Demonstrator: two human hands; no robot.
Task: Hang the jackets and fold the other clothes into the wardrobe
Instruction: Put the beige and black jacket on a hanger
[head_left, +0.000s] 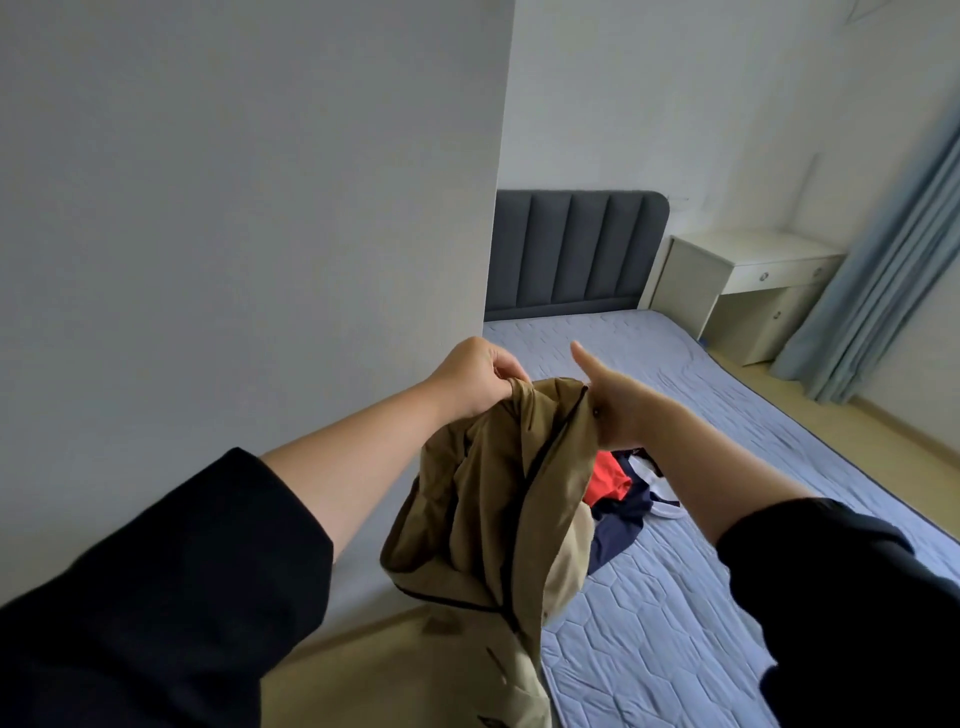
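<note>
A tan jacket (493, 519) with a dark zipper hangs bunched in front of me, held up over the near edge of the bed. My left hand (475, 376) grips its top edge on the left, fingers curled into the fabric. On the right, my right hand (608, 402) holds the zipper edge with the thumb sticking up; its fingers are hidden behind the cloth. A small pile of other clothes (623, 493), red, navy and white, lies on the bed just behind the jacket.
The bed (675, 613) has a blue quilted cover and a dark grey headboard (571, 249). A large white panel (234, 234) fills the left. A white desk (748, 280) and blue curtain (883, 260) stand at the far right.
</note>
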